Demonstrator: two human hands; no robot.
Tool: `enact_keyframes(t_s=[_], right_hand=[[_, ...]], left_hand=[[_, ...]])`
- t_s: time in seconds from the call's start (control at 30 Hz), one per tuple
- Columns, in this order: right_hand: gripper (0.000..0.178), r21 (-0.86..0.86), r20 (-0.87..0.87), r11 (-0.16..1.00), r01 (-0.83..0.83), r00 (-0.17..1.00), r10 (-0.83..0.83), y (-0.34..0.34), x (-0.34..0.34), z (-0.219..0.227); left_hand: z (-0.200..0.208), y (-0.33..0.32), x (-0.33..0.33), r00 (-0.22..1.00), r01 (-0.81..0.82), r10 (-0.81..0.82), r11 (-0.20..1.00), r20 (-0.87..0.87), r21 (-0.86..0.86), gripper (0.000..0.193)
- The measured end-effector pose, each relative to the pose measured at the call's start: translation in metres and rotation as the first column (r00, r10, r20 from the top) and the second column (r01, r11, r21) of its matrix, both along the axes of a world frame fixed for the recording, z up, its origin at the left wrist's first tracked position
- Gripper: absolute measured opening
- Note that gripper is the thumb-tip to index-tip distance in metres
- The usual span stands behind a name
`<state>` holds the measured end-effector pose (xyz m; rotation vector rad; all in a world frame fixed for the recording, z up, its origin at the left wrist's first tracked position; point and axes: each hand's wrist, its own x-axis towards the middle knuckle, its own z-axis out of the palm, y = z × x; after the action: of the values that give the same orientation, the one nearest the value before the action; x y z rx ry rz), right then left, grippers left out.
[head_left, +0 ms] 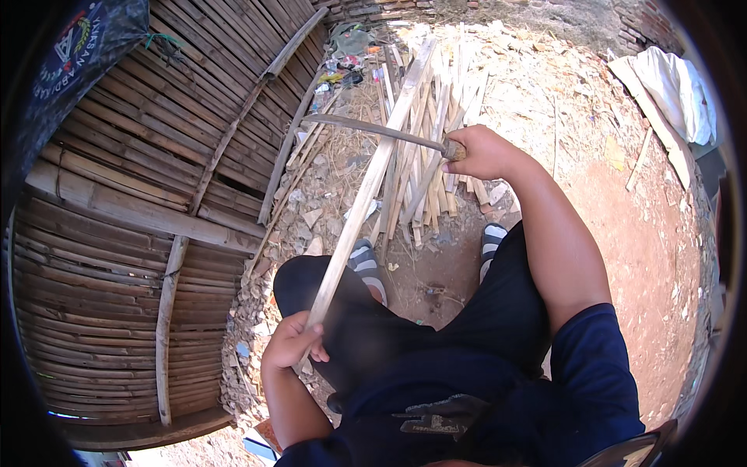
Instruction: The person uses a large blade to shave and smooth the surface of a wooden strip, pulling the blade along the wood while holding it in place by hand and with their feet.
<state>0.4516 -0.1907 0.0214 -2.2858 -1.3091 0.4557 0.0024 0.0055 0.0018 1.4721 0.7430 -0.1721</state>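
Note:
A long, pale bamboo strip [366, 194] slants from my lap up and away over the ground. Its near end is in my left hand [294, 342], with the fingers closed round it beside my left knee. My right hand [486, 153] grips the short wooden handle of a machete [373, 128]. The dark, slightly curved blade points left and crosses the strip near its far part; whether the edge presses into it I cannot tell. Beneath and beyond the strip lies a loose pile of split bamboo strips [436, 156], in front of my striped sandals.
A bamboo slat wall [132, 163] runs along the left, with a dark printed banner [82, 66] at its top corner. Rubble and litter [342, 66] cover the ground beyond. At the far right a white sack [673, 89] lies by a board.

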Motion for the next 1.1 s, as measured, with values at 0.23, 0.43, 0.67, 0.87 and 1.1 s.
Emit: enact_keyframes(t_s=[0.23, 0.43, 0.67, 0.87, 1.1], right_hand=[[0.034, 0.125, 0.127, 0.916, -0.381, 0.922, 0.366, 0.006, -0.057, 0.012], [0.039, 0.215, 0.091, 0.971, 0.104, 0.988, -0.126, 0.002, 0.013, -0.012], [0.052, 0.083, -0.038, 0.983, -0.165, 0.985, 0.168, 0.006, -0.035, 0.013], [0.027, -0.025, 0.169, 0.905, -0.425, 0.89, 0.423, 0.013, -0.077, 0.019], [0.046, 0.172, -0.037, 0.976, 0.136, 0.991, -0.131, 0.007, 0.021, -0.013]], left_hand=[[-0.01, 0.006, -0.009, 0.996, 0.006, 0.001, 0.997, 0.09, -0.075, 0.027], [-0.005, 0.004, -0.004, 0.996, 0.012, -0.007, 0.998, 0.089, -0.055, 0.026], [-0.011, 0.009, -0.008, 0.992, 0.018, -0.002, 0.992, 0.123, -0.126, 0.027], [-0.011, 0.011, -0.01, 0.985, 0.046, -0.024, 0.991, 0.168, -0.128, 0.027], [-0.005, 0.008, -0.007, 0.998, 0.014, -0.009, 0.997, 0.062, -0.079, 0.036]])
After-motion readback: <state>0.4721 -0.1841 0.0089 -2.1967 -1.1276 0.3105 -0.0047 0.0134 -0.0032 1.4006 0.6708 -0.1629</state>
